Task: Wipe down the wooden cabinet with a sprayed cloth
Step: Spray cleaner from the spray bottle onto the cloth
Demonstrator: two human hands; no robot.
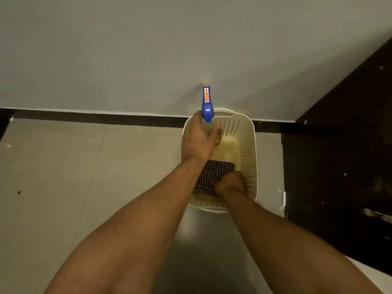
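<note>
I see a clear plastic spray bottle with a blue trigger head bearing an orange label, above a cream perforated plastic basket. Inside I note a pale yellow fluffy cloth and a dark red-and-white checked cloth. The dark brown wooden cabinet shows pale scuffs beside beige floor tiles, a black skirting strip and a grey wall.

The basket is cream plastic, smooth and pierced with rows of holes, and the spray bottle has a glossy blue plastic head. A checked woven cloth lies in it, the floor is smooth tile with a dull sheen, and the cabinet is dark wood, scuffed.
</note>
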